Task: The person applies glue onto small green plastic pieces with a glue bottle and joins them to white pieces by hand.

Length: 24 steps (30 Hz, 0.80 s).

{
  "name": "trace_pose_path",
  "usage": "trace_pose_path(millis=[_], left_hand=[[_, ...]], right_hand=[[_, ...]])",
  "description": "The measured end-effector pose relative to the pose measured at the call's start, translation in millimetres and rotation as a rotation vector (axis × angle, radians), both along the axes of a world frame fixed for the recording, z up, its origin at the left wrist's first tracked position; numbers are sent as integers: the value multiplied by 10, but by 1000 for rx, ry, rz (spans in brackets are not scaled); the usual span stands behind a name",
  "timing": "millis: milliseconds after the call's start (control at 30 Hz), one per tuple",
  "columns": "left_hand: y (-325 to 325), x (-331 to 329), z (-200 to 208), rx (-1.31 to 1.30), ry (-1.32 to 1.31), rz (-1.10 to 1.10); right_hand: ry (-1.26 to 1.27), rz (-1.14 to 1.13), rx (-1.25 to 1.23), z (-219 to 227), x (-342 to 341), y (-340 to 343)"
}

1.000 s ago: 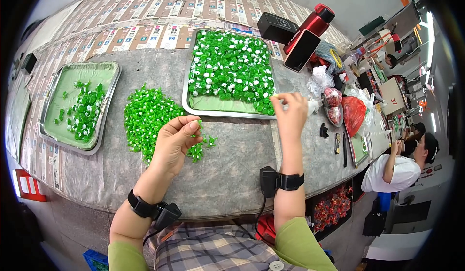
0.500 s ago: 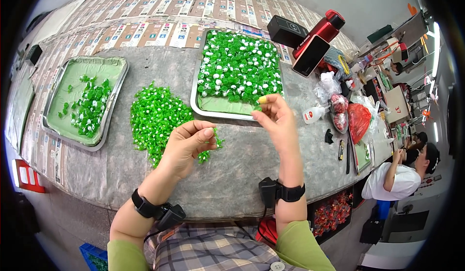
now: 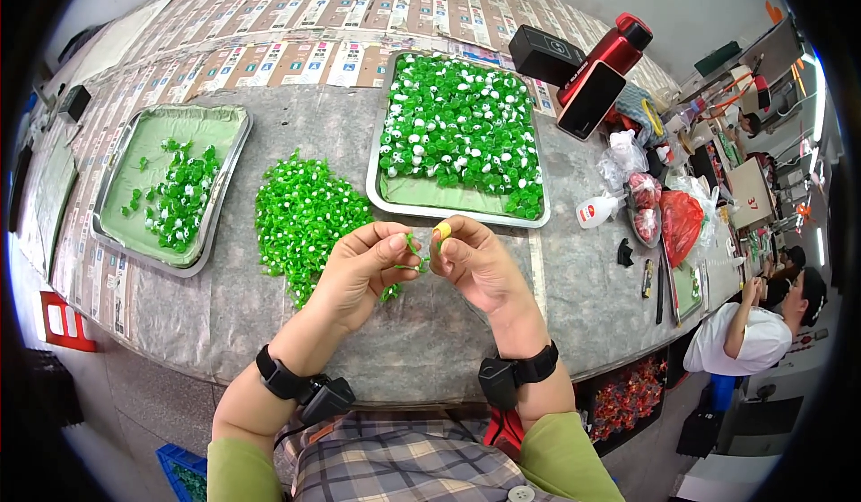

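Above the table's near half, my two hands meet almost fingertip to fingertip. My left hand (image 3: 366, 267) is closed, pinching a small green plastic piece (image 3: 413, 244) between thumb and forefinger. Closed beside it is my right hand (image 3: 480, 267), with a yellow cover on one fingertip. A bit of green shows at its pinch, too small to make out fully. Left of my hands lies a heap of small green pieces with white dots (image 3: 309, 219). Beyond my right hand, a metal tray (image 3: 466, 214) is packed with green pieces bearing white eyeballs.
Another metal tray (image 3: 117, 179) at left holds fewer eyeball pieces. At right are a red bottle (image 3: 619, 44), a phone (image 3: 591, 100), a black box (image 3: 544, 54), a white squeeze bottle (image 3: 598, 210) and a red bag (image 3: 682, 218). A person in white (image 3: 728, 336) sits farther right.
My right hand has come back from the near edge of the full tray to my left hand. My left hand stays about where it was, still pinching its green piece.
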State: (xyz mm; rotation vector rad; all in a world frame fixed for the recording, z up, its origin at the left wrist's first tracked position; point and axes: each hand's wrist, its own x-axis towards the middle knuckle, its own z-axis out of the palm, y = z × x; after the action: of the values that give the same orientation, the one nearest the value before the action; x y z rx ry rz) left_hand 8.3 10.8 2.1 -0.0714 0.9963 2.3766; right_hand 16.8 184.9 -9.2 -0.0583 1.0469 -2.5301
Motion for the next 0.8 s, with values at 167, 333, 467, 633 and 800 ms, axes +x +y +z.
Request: trace_pose_path(millis=[167, 333, 467, 633, 800], left_hand=[[-27, -10, -15, 27, -1, 13], [-15, -11, -34, 23, 30, 22], [0, 6, -43, 15, 114, -9], [13, 11, -25, 33, 109, 1], [6, 11, 14, 20, 48, 28]], right_hand=[[-109, -77, 60, 126, 27, -67], [-46, -106, 179, 152, 49, -106], [10, -77, 279, 174, 51, -137], [22, -82, 287, 196, 66, -173], [123, -85, 303, 195, 70, -162]])
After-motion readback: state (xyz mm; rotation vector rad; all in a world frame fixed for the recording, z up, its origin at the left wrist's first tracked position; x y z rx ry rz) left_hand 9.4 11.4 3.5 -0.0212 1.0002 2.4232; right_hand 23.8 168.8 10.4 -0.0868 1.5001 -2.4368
